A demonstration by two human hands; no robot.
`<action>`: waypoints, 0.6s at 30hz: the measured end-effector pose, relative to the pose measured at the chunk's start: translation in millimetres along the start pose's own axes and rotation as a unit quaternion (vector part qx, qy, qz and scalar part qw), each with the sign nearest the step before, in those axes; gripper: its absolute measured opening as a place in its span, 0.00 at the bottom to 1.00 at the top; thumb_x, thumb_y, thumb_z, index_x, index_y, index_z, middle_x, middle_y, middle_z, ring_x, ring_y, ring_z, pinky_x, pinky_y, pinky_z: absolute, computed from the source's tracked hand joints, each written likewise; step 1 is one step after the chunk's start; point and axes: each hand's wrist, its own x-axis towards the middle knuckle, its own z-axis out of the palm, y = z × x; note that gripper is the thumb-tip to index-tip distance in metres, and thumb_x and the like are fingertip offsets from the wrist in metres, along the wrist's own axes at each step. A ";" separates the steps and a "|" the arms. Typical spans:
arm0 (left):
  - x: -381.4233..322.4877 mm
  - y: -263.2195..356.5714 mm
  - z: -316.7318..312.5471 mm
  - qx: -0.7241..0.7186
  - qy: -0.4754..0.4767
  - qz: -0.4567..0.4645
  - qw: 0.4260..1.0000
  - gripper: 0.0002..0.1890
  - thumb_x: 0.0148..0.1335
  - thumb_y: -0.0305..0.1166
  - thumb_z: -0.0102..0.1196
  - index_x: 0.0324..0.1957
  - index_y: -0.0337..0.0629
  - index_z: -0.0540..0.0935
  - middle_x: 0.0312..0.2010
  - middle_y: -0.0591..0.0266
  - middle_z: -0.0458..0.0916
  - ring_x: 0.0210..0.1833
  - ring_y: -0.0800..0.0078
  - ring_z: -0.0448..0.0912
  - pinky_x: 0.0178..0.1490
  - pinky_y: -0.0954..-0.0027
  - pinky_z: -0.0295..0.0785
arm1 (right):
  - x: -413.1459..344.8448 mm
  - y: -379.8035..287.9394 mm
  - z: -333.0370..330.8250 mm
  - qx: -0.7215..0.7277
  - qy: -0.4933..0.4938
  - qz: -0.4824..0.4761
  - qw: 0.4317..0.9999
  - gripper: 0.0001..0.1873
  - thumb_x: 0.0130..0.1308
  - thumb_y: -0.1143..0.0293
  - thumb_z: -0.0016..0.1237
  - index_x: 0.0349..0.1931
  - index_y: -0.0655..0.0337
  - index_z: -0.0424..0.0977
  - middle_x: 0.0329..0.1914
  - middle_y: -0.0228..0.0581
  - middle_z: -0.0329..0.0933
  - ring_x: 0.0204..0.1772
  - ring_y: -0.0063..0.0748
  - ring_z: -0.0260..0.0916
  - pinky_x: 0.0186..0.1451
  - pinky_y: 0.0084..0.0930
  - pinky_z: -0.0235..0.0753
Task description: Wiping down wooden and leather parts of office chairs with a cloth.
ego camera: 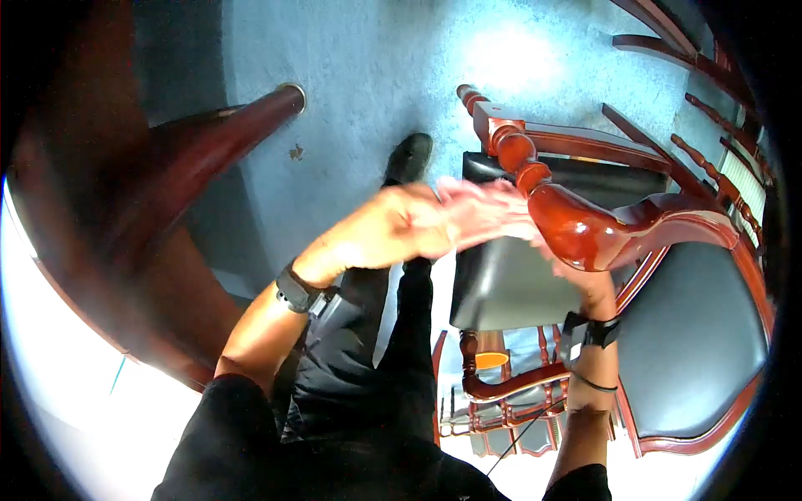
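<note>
My left hand is curled in front of me, left of a glossy reddish wooden armrest with a turned front post. From below right, my right hand reaches up to the armrest, which partly hides it. Between the hands is a blurred pinkish area, and I cannot tell whether it is fingers, a palm or a cloth. Beneath them lies the chair's black padded seat. Both wrists carry dark bands with a small device.
A dark wooden table with a round leg stands at left. Another chair with a dark padded panel is at right. More wooden chair parts crowd the upper right. My shoe rests on the blue-grey floor.
</note>
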 end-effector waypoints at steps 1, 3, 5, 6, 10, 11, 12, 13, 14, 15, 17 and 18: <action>-1.8 -2.2 -11.4 0.074 0.068 -0.001 0.995 0.15 0.71 0.40 0.56 0.45 0.37 0.83 0.35 0.62 0.83 0.41 0.74 0.80 0.45 0.72 0.77 | 9.4 -27.1 27.2 -0.017 -0.002 0.074 0.997 0.23 0.62 0.62 0.63 0.54 0.62 0.75 0.40 0.32 0.78 0.42 0.27 0.76 0.43 0.26 0.77; -17.5 19.9 -32.6 -0.096 0.210 -0.111 0.967 0.21 0.74 0.47 0.48 0.49 0.38 0.80 0.31 0.59 0.83 0.29 0.74 0.82 0.31 0.73 0.80 | 34.7 -83.2 88.1 0.023 -0.085 0.175 0.981 0.18 0.71 0.59 0.54 0.53 0.61 0.76 0.34 0.31 0.76 0.41 0.23 0.77 0.43 0.22 0.76; -0.3 52.3 -28.6 -0.214 0.250 -0.052 0.943 0.24 0.75 0.51 0.43 0.53 0.40 0.76 0.27 0.59 0.82 0.19 0.73 0.80 0.19 0.75 0.77 | 21.2 -43.9 103.3 0.156 0.001 0.078 0.985 0.16 0.75 0.63 0.47 0.55 0.63 0.75 0.35 0.33 0.79 0.39 0.25 0.77 0.42 0.21 0.76; 8.1 62.7 -35.3 -0.210 0.225 -0.002 0.951 0.25 0.74 0.51 0.42 0.55 0.38 0.73 0.27 0.57 0.82 0.19 0.70 0.80 0.20 0.74 0.78 | 25.8 -44.2 96.4 0.158 -0.001 0.074 0.985 0.16 0.75 0.63 0.47 0.55 0.63 0.75 0.35 0.33 0.79 0.39 0.25 0.77 0.42 0.21 0.76; 84.2 86.7 -26.7 -0.207 0.094 0.124 0.966 0.23 0.75 0.42 0.47 0.60 0.32 0.74 0.39 0.56 0.84 0.31 0.76 0.84 0.27 0.80 0.78 | 51.7 -50.8 42.0 0.241 0.087 -0.084 0.963 0.21 0.66 0.71 0.55 0.59 0.62 0.72 0.55 0.43 0.78 0.54 0.36 0.76 0.59 0.29 0.76; 101.7 91.5 -17.4 -0.244 0.068 0.120 0.960 0.23 0.74 0.42 0.48 0.59 0.32 0.75 0.39 0.56 0.84 0.31 0.76 0.84 0.26 0.79 0.78 | 63.4 -55.3 28.2 0.181 0.129 -0.133 0.966 0.22 0.66 0.70 0.55 0.60 0.62 0.71 0.54 0.43 0.79 0.54 0.37 0.76 0.59 0.30 0.76; 122.0 88.9 -6.3 -0.268 0.033 0.107 0.957 0.22 0.73 0.41 0.50 0.58 0.31 0.76 0.39 0.56 0.85 0.32 0.75 0.84 0.29 0.78 0.79 | 67.0 -62.3 9.5 0.109 0.183 -0.176 0.961 0.24 0.65 0.68 0.55 0.61 0.63 0.70 0.53 0.43 0.79 0.54 0.38 0.76 0.59 0.31 0.76; 134.5 85.3 -5.0 -0.272 0.014 0.090 0.958 0.21 0.73 0.40 0.51 0.57 0.31 0.76 0.39 0.57 0.85 0.34 0.74 0.84 0.31 0.77 0.81 | 91.4 -71.1 1.1 -0.105 0.187 -0.296 0.931 0.25 0.65 0.68 0.56 0.61 0.64 0.69 0.52 0.44 0.79 0.54 0.38 0.76 0.57 0.31 0.76; 131.5 77.4 -21.3 -0.316 0.030 0.089 0.944 0.20 0.72 0.38 0.52 0.55 0.30 0.77 0.40 0.56 0.84 0.38 0.70 0.85 0.37 0.69 0.86 | 144.7 -71.4 18.5 -0.276 0.168 -0.420 0.848 0.26 0.64 0.68 0.56 0.62 0.64 0.69 0.51 0.44 0.79 0.54 0.37 0.76 0.55 0.31 0.76; 128.1 80.9 -26.0 -0.311 0.037 0.089 0.945 0.20 0.72 0.38 0.52 0.55 0.30 0.77 0.40 0.56 0.84 0.38 0.70 0.85 0.37 0.69 0.86 | 171.8 -74.6 21.8 -0.271 0.164 -0.424 0.848 0.26 0.64 0.68 0.56 0.62 0.64 0.69 0.51 0.44 0.79 0.54 0.37 0.76 0.55 0.31 0.76; 145.0 90.3 4.7 -0.397 -0.060 0.037 0.915 0.21 0.73 0.41 0.49 0.58 0.35 0.73 0.42 0.47 0.84 0.34 0.61 0.87 0.32 0.63 0.86 | 158.8 -76.5 -15.9 -0.205 0.231 -0.312 0.899 0.23 0.63 0.69 0.55 0.58 0.66 0.71 0.51 0.44 0.79 0.53 0.36 0.76 0.53 0.32 0.75; 140.3 85.1 -5.0 -0.331 -0.028 0.029 0.943 0.21 0.73 0.42 0.49 0.58 0.35 0.73 0.40 0.47 0.85 0.29 0.63 0.86 0.27 0.65 0.85 | 158.4 -85.4 -15.4 -0.170 0.234 -0.271 0.918 0.20 0.63 0.69 0.54 0.54 0.66 0.74 0.49 0.42 0.80 0.52 0.35 0.75 0.53 0.32 0.74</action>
